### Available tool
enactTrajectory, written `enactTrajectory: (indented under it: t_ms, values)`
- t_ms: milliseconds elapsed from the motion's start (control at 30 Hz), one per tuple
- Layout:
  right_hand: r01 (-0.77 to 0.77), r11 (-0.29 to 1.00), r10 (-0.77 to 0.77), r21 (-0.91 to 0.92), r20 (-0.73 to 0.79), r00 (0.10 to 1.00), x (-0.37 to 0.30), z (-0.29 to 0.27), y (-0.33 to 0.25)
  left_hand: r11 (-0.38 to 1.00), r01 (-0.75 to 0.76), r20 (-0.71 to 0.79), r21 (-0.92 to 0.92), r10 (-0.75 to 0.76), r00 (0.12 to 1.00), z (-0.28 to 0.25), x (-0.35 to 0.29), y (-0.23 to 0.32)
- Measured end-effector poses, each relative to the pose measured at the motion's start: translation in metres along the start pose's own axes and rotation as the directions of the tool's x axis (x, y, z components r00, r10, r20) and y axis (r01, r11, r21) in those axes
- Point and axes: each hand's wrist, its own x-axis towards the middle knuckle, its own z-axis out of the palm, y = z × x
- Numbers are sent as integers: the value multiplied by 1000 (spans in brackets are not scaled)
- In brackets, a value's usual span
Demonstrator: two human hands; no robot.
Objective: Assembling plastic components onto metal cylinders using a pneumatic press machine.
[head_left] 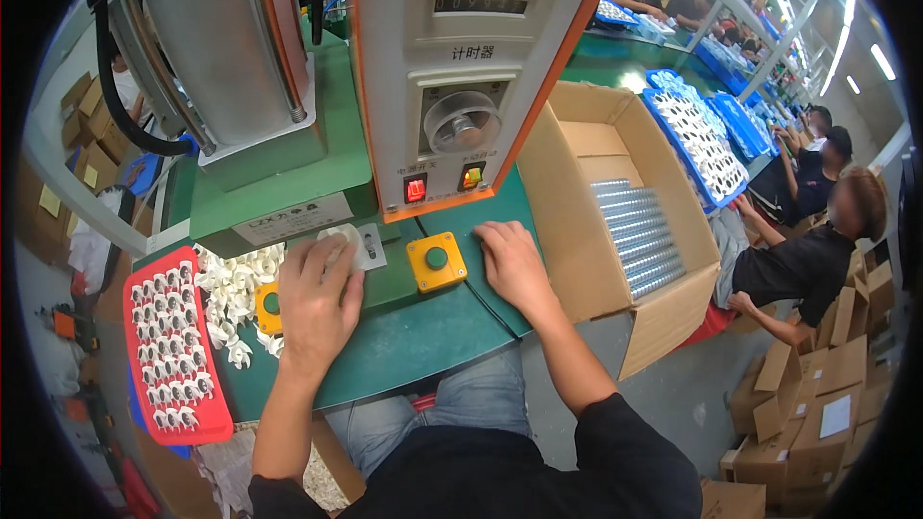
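Note:
My left hand (322, 298) reaches under the green press, its fingers closed over a white plastic part (338, 233) at a small metal plate (371, 248). The fingers partly hide that part. To the right, my right hand (511, 267) rests on the green bench with loosely bent fingers and nothing visible in it. Between the hands sits a yellow box with a green push button (436, 259). A second yellow button box (269, 308) is half covered beside my left hand. Loose white plastic parts (231, 288) lie heaped to its left.
A red tray (223, 408) of white parts with dark round inserts stands at far left. An open carton (567, 149) with rows of shiny metal discs (636, 240) is beside my right hand. The control box (389, 135) overhangs the bench. Coworkers sit along the right.

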Motion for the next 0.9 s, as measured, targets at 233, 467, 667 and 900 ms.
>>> enactTrajectory:
  t_ms: [233,467,667,900]
  values:
    - [46,999,-46,-1,-78,996,9,5,-6,999,-5,58,39,3,998,-15,2,-2]
    - [151,981,-135,121,-127,983,5,4,-53,924,289,47,248,-310,950,-30,-66,-32]
    - [115,990,-104,75,-136,985,-4,12,-63,925,257,64,282,-285,956,-29,-77,-24]
    - [107,994,-103,33,-124,987,-6,10,-64,924,277,59,264,-303,951,-26,-89,-13]
